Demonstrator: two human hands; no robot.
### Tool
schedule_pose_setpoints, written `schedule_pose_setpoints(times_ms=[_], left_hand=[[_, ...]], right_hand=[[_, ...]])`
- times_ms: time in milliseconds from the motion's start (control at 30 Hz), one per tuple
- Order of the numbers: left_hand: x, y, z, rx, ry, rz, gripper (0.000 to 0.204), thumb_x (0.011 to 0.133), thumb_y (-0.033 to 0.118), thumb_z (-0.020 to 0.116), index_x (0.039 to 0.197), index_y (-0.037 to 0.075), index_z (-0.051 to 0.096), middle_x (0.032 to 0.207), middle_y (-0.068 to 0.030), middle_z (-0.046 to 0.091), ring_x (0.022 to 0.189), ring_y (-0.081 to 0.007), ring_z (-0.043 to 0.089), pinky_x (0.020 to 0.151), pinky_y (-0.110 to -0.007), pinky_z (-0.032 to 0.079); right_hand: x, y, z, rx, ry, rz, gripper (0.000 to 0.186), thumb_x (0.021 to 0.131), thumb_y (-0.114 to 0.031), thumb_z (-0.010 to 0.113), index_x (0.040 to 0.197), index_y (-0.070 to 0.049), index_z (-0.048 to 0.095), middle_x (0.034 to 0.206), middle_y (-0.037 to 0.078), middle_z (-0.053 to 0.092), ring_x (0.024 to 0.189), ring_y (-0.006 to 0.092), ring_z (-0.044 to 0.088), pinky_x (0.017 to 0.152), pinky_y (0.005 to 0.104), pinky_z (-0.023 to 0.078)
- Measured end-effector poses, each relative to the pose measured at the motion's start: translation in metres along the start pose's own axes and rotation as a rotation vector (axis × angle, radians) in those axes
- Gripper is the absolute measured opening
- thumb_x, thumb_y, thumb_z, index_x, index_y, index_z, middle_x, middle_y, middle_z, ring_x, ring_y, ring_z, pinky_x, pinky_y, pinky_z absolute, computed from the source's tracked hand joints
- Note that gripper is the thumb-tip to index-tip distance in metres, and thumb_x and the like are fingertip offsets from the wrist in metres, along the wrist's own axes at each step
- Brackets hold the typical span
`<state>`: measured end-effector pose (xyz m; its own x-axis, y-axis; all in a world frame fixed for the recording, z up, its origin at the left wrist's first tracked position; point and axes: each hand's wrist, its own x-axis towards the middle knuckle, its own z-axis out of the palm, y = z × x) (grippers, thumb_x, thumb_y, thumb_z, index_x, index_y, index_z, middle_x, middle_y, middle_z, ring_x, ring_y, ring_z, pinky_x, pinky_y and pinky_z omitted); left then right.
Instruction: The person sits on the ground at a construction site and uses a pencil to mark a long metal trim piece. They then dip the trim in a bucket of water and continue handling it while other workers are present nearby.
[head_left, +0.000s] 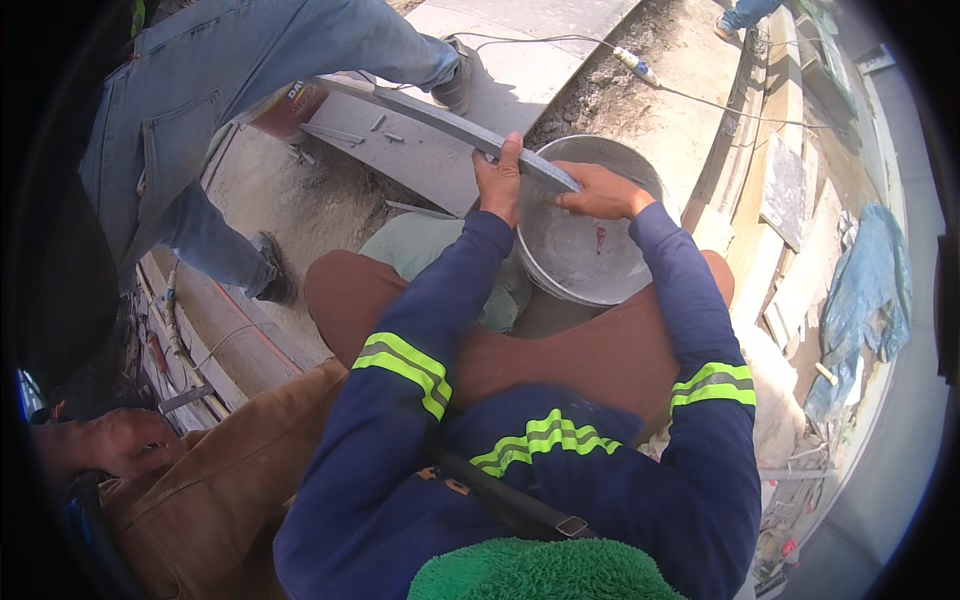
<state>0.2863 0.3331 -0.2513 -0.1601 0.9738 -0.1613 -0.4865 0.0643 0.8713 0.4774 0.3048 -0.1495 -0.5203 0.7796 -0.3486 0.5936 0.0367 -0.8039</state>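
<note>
A long, narrow grey strip, flat-sided like cut tile or stone, reaches from my hands toward the upper left. My left hand grips it near its close end, thumb raised over the edge. Round the very end of the strip closes my right hand, its fingers partly hidden. Beneath both hands stands a round whitish bucket between my legs. Its inside is smeared grey, with a small reddish mark. Beside the bucket, a pale green sack-like thing lies partly under my leg.
A person in jeans stands close at left. Another person's brown sleeve is at lower left. Large grey slabs lie ahead, with a reddish-brown container. A cable connector crosses the ground. Planks and blue plastic sheeting lie at right.
</note>
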Motion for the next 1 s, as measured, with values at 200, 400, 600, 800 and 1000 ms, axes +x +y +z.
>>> schedule_pose_setpoints(times_ms=[200, 400, 600, 800, 1000], left_hand=[[-0.005, 0.003, 0.005, -0.015, -0.001, -0.016, 0.083, 0.099, 0.034, 0.079, 0.155, -0.003, 0.03, 0.129, -0.0172, 0.054, 0.11, -0.0268, 0.067, 0.099, -0.039, 0.059], [-0.009, 0.009, 0.007, -0.022, 0.032, -0.019, 0.085, 0.094, 0.042, 0.084, 0.15, -0.001, 0.037, 0.126, -0.0136, 0.059, 0.115, -0.0225, 0.058, 0.103, -0.038, 0.047], [-0.013, 0.016, 0.008, 0.065, 0.053, -0.015, 0.076, 0.096, 0.041, 0.08, 0.146, -0.002, 0.041, 0.125, -0.0141, 0.063, 0.112, -0.0213, 0.062, 0.106, -0.037, 0.048], [-0.012, 0.011, 0.01, 0.095, 0.049, 0.002, 0.085, 0.097, 0.039, 0.08, 0.154, -0.003, 0.034, 0.127, -0.0144, 0.06, 0.114, -0.0221, 0.062, 0.104, -0.037, 0.05], [-0.005, 0.007, 0.006, 0.007, 0.033, -0.031, 0.09, 0.096, 0.038, 0.082, 0.157, -0.003, 0.03, 0.134, -0.0174, 0.057, 0.121, -0.0255, 0.059, 0.107, -0.039, 0.047]], right_hand=[[-0.002, -0.008, 0.002, -0.044, 0.02, 0.078, 0.051, 0.098, -0.022, 0.069, 0.146, -0.008, 0.06, 0.107, 0.016, 0.075, 0.087, 0.0244, 0.073, 0.086, 0.0398, 0.056], [-0.001, -0.013, 0.001, -0.056, 0.028, 0.08, 0.049, 0.097, -0.021, 0.069, 0.143, -0.005, 0.062, 0.101, 0.013, 0.075, 0.084, 0.0216, 0.072, 0.083, 0.038, 0.056], [-0.002, -0.013, 0.003, -0.034, 0.041, 0.094, 0.049, 0.097, -0.019, 0.068, 0.144, -0.004, 0.061, 0.104, 0.016, 0.076, 0.082, 0.0225, 0.074, 0.082, 0.0381, 0.057], [-0.005, -0.007, 0.003, -0.015, 0.046, 0.09, 0.056, 0.098, -0.019, 0.068, 0.151, -0.008, 0.057, 0.106, 0.016, 0.075, 0.082, 0.0221, 0.073, 0.083, 0.0381, 0.058], [-0.001, -0.006, 0.001, 0.011, 0.027, 0.08, 0.059, 0.097, -0.019, 0.066, 0.154, -0.009, 0.055, 0.105, 0.015, 0.075, 0.085, 0.022, 0.072, 0.082, 0.0382, 0.058]])
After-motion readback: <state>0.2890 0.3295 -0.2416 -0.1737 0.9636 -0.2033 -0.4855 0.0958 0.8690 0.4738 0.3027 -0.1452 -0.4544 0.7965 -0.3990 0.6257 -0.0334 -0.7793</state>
